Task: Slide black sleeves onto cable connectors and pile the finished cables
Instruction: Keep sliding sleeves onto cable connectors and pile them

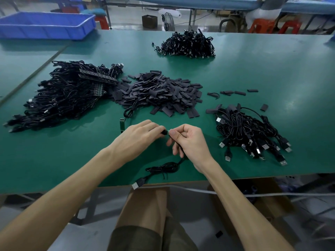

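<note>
My left hand (139,135) pinches a short black sleeve (164,132) at its fingertips. My right hand (188,142) pinches the end of a black cable right against the sleeve; the connector is mostly hidden by my fingers. The cable (163,168) hangs from my right hand in a coiled bundle near the table's front edge, and its USB plug (136,184) juts over the edge. A heap of loose black sleeves (159,93) lies beyond my hands. A pile of cables (248,131) sits on the right, and a big tangled pile of cables (61,95) on the left.
The green table (253,73) carries a third cable pile (188,45) at the far middle and a small green circuit board (122,125) left of my hands. A blue plastic crate (45,24) stands at the back left. Stools and benches stand beyond the table.
</note>
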{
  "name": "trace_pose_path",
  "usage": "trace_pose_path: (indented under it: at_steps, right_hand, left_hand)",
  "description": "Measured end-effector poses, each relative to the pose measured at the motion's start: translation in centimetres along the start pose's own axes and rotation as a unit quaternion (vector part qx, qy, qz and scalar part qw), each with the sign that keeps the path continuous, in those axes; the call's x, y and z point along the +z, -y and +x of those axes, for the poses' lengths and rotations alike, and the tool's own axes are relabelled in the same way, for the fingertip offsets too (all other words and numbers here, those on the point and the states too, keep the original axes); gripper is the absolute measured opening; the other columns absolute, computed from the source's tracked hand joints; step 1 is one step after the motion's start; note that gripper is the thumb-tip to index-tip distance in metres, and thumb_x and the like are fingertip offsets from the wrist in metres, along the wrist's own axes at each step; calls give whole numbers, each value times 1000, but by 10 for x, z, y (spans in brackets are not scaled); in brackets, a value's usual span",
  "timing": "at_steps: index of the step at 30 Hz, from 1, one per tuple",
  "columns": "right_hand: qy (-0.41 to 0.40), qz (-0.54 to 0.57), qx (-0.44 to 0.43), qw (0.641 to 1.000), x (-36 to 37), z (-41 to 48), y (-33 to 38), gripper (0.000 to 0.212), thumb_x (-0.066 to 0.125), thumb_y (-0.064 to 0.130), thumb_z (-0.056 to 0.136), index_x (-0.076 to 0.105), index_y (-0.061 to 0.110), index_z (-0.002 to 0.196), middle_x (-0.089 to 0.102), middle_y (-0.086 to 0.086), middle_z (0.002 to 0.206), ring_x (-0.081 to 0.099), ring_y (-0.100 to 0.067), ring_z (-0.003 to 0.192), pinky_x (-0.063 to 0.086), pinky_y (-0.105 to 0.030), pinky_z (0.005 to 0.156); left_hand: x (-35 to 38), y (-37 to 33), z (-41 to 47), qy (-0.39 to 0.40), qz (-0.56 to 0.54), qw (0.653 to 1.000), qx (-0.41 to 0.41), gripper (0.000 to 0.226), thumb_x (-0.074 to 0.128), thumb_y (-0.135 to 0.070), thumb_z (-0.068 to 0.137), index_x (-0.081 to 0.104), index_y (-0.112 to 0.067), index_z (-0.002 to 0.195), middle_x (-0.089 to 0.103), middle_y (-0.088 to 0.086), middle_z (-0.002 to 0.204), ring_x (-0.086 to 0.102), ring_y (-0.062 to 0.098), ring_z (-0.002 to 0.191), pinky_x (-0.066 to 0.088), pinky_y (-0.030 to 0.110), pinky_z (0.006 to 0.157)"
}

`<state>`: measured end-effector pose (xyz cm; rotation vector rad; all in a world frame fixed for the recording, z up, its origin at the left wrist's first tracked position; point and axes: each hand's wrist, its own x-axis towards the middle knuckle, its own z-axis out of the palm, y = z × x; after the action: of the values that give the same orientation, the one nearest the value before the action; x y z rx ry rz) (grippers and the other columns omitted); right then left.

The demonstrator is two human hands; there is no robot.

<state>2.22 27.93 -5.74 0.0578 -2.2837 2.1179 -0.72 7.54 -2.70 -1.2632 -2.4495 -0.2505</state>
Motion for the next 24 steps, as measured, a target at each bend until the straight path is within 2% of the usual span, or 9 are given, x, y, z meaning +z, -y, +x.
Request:
trace_pose_path:
  at_steps: [4, 9, 13, 17, 24]
  right_hand:
    - [-2, -20, -4, 1000, 1, -1, 0, 17, 67, 20, 102, 66, 6, 92, 76, -9, 73, 56, -27, 46, 39, -25, 38]
    - [2, -10, -1, 1000, 0, -2, 1, 18, 69, 20, 100, 65, 4, 93, 76, -10, 73, 59, -22, 44, 40, -24, 37]
    - [16, -4, 3, 1000, -1, -2, 1, 19, 71, 20, 98, 63, 4, 93, 77, -11, 77, 62, -21, 45, 41, -24, 38]
    - [32, -6, 1, 999, -2, -2, 1, 18, 72, 19, 98, 63, 4, 93, 78, -11, 78, 62, -22, 45, 41, -24, 38]
    - [37, -16, -1, 999, -2, -1, 1, 15, 70, 17, 98, 63, 5, 91, 77, -12, 76, 57, -20, 41, 39, -23, 36]
  left_hand:
    - [1, -2, 0, -9, 17, 1000, 22, 21, 59, -16, 102, 67, -1, 115, 68, 10, 98, 64, 28, 89, 57, 38, 68]
    - [-1, -6, 5, -3, 18, 1000, 21, 24, 52, -18, 104, 65, 0, 114, 65, 11, 97, 62, 29, 89, 57, 41, 69]
    - [-3, -7, 2, 6, 11, 1000, 29, 24, 50, -17, 105, 64, 0, 116, 63, 10, 99, 60, 27, 89, 56, 38, 71]
    - [-5, -7, 2, 4, 14, 999, 42, 20, 54, -13, 103, 64, 0, 115, 63, 10, 99, 60, 27, 87, 55, 36, 70]
    - [-4, -9, 1, 22, 23, 998, 63, 19, 56, -1, 100, 64, 2, 117, 62, 13, 101, 58, 29, 87, 55, 40, 74]
